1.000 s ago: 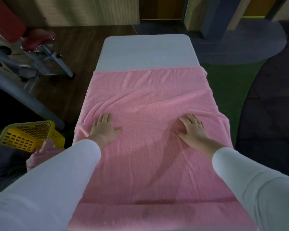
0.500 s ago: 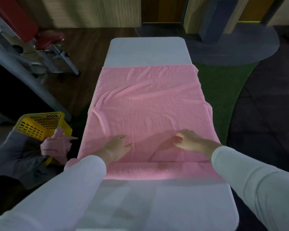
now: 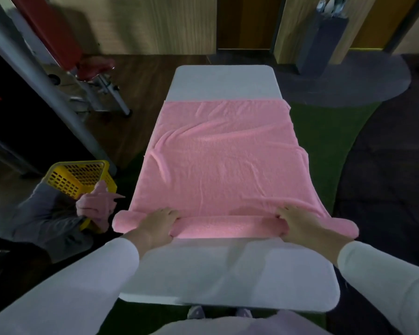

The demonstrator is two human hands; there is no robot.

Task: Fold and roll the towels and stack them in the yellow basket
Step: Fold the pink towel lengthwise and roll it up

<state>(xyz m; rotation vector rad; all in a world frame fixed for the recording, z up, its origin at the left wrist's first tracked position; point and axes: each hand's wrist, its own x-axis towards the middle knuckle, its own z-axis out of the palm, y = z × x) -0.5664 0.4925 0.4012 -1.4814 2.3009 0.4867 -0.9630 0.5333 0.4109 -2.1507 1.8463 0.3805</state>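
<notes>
The pink towel [image 3: 223, 165] is lying spread along the bed [image 3: 223, 83], its near edge wound into a roll [image 3: 228, 227] that is overhanging both sides. The left hand [image 3: 159, 223] and right hand [image 3: 298, 222] are curling their fingers [image 3: 171, 212] over that roll and gripping it. The cloth is looking soft, light and limp, so the roll is likely to loosen; even pressure nearer its ends seems wise. The basket [image 3: 78, 176] is sitting left of the bed, with a second person's hand [image 3: 94, 206] holding it. No writing is showing.

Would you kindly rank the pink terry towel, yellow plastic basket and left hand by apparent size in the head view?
Pink terry towel
Yellow plastic basket, partly hidden
Left hand, though nearness makes those two unsure
</notes>
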